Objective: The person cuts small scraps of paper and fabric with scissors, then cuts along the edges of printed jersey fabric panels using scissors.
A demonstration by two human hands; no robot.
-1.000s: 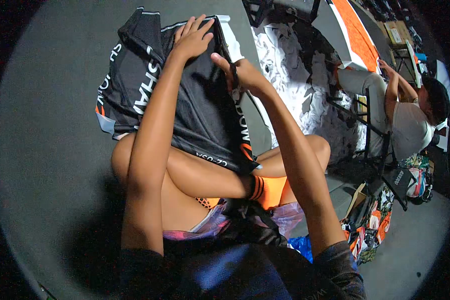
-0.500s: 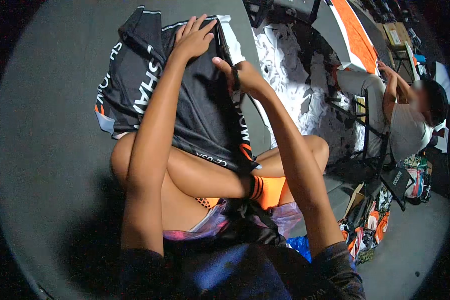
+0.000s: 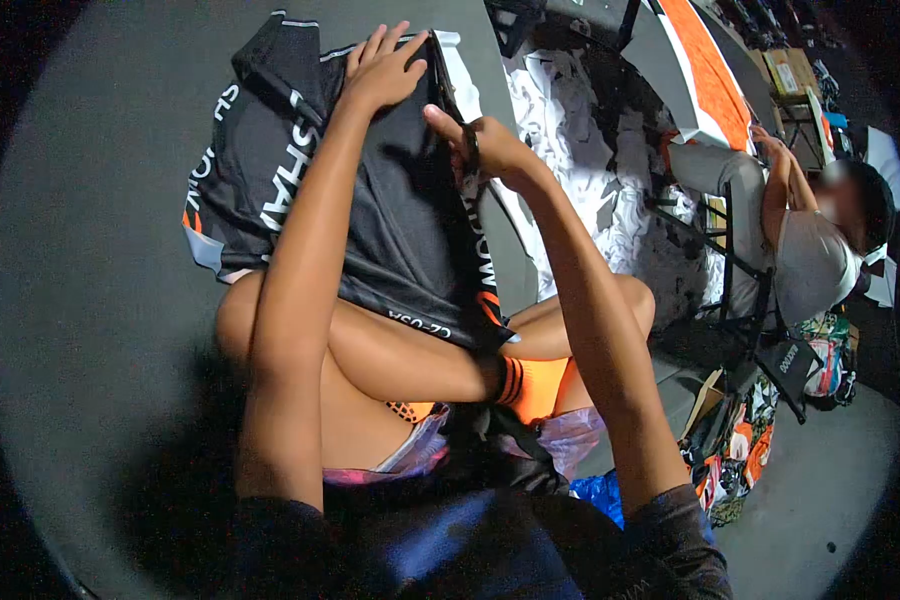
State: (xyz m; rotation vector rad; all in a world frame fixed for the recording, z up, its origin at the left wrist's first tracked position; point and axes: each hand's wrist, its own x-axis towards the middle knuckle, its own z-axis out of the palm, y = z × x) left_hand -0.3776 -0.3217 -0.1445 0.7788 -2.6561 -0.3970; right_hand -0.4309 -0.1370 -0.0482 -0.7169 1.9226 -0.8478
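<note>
A black jersey [image 3: 400, 200] with white lettering and small orange and grey trims lies spread in front of my crossed legs, its lower edge over my shin. My left hand [image 3: 385, 78] rests flat near its top edge, fingers spread and pressing on the cloth. At the jersey's right edge my right hand [image 3: 490, 150] is closed around the dark handles of a pair of scissors [image 3: 471, 150]. Their blades point away from me along that edge and are hard to tell from the black cloth. White material [image 3: 460, 75] shows just beyond the edge.
A heap of white scraps [image 3: 570, 170] covers the floor to the right. Farther right, a person [image 3: 815, 245] sits on a black-framed chair beside a table with orange and white cloth [image 3: 705, 75]. Bundles of colourful fabric [image 3: 740, 450] lie at the lower right.
Both hands keep nearly the same places on the jersey. The view has shifted slightly, and the scissors remain at the right edge.
</note>
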